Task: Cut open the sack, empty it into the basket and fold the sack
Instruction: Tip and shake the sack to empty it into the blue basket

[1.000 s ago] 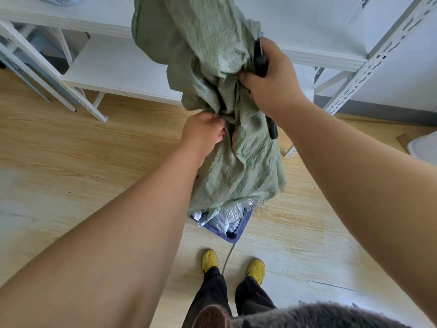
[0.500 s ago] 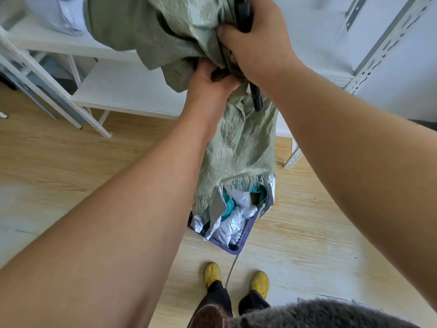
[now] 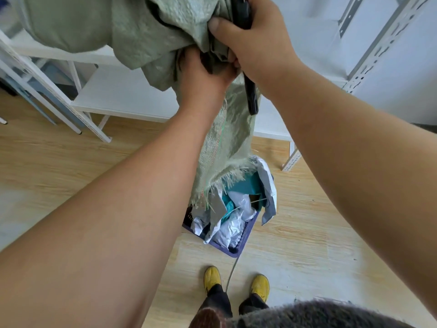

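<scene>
Gripping the bunched green sack [image 3: 146, 36], the left hand [image 3: 203, 74] and right hand [image 3: 255, 41] held it above the filled basket [image 3: 238, 248]; the right also clutched a black tool [image 3: 251, 97].

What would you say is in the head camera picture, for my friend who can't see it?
Two hands, the left hand and right hand, grip a green woven sack held up high, its frayed open end hanging over a purple basket full of crumpled packages. The right hand also holds a black tool. Yellow shoes stand on the wooden floor.
</scene>
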{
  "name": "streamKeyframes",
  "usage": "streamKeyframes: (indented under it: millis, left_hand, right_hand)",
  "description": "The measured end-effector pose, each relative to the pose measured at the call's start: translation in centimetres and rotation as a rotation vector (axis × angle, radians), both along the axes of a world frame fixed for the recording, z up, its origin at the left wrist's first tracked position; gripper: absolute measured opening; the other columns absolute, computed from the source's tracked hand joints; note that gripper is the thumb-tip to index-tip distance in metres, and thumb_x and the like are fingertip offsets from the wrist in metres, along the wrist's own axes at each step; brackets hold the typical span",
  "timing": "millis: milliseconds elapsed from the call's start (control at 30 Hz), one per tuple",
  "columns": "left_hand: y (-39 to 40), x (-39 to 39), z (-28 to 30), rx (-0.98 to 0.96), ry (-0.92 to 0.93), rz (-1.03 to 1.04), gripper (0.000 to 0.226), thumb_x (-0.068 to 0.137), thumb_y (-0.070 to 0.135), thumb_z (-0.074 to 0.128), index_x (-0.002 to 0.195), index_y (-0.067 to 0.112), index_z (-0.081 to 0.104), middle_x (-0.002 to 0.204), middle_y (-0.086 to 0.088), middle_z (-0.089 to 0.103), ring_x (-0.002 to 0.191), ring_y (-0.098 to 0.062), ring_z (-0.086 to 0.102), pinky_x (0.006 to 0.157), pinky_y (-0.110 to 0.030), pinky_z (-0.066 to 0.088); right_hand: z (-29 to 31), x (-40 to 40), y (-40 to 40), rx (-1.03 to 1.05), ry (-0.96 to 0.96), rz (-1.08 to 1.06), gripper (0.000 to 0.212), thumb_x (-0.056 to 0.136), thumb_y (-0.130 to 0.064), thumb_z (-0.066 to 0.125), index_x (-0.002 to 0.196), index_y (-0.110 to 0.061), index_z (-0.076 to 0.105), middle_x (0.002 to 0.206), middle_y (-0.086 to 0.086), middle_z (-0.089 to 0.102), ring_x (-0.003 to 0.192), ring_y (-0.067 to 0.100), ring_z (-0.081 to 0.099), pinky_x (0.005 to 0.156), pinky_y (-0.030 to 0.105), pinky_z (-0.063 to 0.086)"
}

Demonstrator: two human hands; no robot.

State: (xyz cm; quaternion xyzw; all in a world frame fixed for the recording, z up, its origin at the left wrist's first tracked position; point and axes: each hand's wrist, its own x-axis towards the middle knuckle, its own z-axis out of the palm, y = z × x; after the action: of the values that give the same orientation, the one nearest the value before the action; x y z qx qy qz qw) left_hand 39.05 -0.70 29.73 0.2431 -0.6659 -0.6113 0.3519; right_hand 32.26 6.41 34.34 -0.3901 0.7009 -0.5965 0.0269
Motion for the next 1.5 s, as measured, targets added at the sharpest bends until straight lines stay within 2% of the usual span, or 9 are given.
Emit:
streamKeyframes:
  millis: [200, 333, 733, 833, 967, 1100, 1200, 1367, 1500]
  left_hand:
    - [-0.3, -1.4, 3.9, -0.114, 0.052, -0.007, 0.06, 0.053, 0.036, 0.075, 0.104, 0.018, 0.049, 0.114, -0.012, 0.064, 0.11, -0.02, 0.064, 0.095, -0.044, 0.052]
    - [0.7, -2.1, 6.1, -0.108, 0.102, -0.105, 0.042, 0.065, 0.016, 0.075, 0.098, 0.018, 0.049, 0.109, -0.013, 0.067, 0.107, -0.021, 0.064, 0.093, -0.043, 0.054]
    - [6.6, -5.0, 5.9, -0.113, 0.058, -0.332, 0.066, 0.057, 0.033, 0.079, 0.113, 0.004, 0.06, 0.109, -0.01, 0.071, 0.107, -0.021, 0.067, 0.095, -0.05, 0.051]
    - [8.3, -6.1, 5.9, -0.137, -0.029, -0.324, 0.059, 0.067, 0.035, 0.075, 0.119, 0.011, 0.062, 0.114, 0.001, 0.071, 0.11, -0.014, 0.065, 0.099, -0.044, 0.05]
    - [12.6, -8.0, 6.1, -0.147, -0.117, -0.284, 0.038, 0.083, 0.004, 0.05, 0.12, 0.008, 0.061, 0.108, -0.001, 0.067, 0.101, -0.017, 0.062, 0.091, -0.034, 0.052]
    - [18.5, -9.6, 5.9, -0.117, -0.179, -0.325, 0.035, 0.079, -0.001, 0.046, 0.106, 0.011, 0.065, 0.09, -0.001, 0.063, 0.092, -0.021, 0.057, 0.082, -0.03, 0.049]
    - [21.7, -10.8, 5.6, -0.156, -0.18, -0.421, 0.042, 0.074, 0.003, 0.046, 0.106, 0.018, 0.07, 0.107, -0.001, 0.07, 0.108, -0.021, 0.061, 0.101, -0.039, 0.048]
    - [23.5, -9.9, 1.3, -0.151, -0.24, -0.36, 0.039, 0.088, 0.009, 0.061, 0.126, 0.015, 0.062, 0.114, 0.002, 0.068, 0.11, -0.01, 0.062, 0.106, -0.033, 0.045]
    - [23.3, -5.8, -5.5, -0.13, -0.612, -0.244, 0.091, 0.073, 0.04, 0.08, 0.149, 0.027, 0.03, 0.142, 0.009, 0.047, 0.127, -0.008, 0.043, 0.105, -0.031, 0.035]
  right_hand:
    - [3.0, 0.0, 0.9, -0.088, 0.005, -0.064, 0.011, 0.077, -0.024, 0.065, 0.081, -0.02, 0.055, 0.056, -0.018, 0.055, 0.059, 0.002, 0.058, 0.06, 0.02, 0.046]
    - [5.2, 0.1, 2.5, -0.106, 0.049, -0.096, 0.015, 0.081, -0.02, 0.065, 0.084, -0.027, 0.052, 0.064, -0.016, 0.058, 0.06, 0.0, 0.058, 0.061, 0.018, 0.046]
    - [5.3, -2.0, 9.8, -0.055, 0.02, -0.271, 0.018, 0.079, -0.021, 0.068, 0.088, -0.021, 0.052, 0.074, -0.002, 0.058, 0.066, 0.019, 0.057, 0.065, 0.041, 0.054]
    - [4.8, -3.0, 12.3, -0.006, 0.029, -0.289, 0.039, 0.076, -0.022, 0.075, 0.11, -0.018, 0.057, 0.092, -0.011, 0.064, 0.086, 0.007, 0.063, 0.081, 0.028, 0.054]
    - [3.4, -4.9, 16.2, 0.062, 0.055, -0.359, 0.072, 0.066, -0.038, 0.081, 0.127, -0.022, 0.048, 0.115, -0.007, 0.061, 0.104, 0.007, 0.06, 0.09, 0.029, 0.052]
    - [2.5, -7.6, 21.9, 0.155, -0.004, -0.442, 0.057, 0.067, -0.039, 0.082, 0.109, -0.018, 0.05, 0.088, -0.018, 0.058, 0.088, 0.009, 0.058, 0.067, 0.012, 0.044]
    - [1.7, -9.5, 25.7, 0.139, -0.052, -0.519, 0.038, 0.074, -0.031, 0.076, 0.104, -0.017, 0.056, 0.077, -0.018, 0.054, 0.081, 0.009, 0.055, 0.056, 0.009, 0.037]
    - [1.0, -11.8, 29.7, 0.135, -0.122, -0.575, 0.026, 0.079, -0.024, 0.068, 0.102, -0.019, 0.058, 0.086, -0.014, 0.058, 0.085, 0.013, 0.056, 0.071, 0.022, 0.04]
    - [1.6, -12.6, 30.9, 0.14, -0.145, -0.533, 0.033, 0.08, -0.023, 0.067, 0.112, -0.021, 0.059, 0.093, -0.014, 0.059, 0.091, 0.012, 0.056, 0.08, 0.025, 0.046]
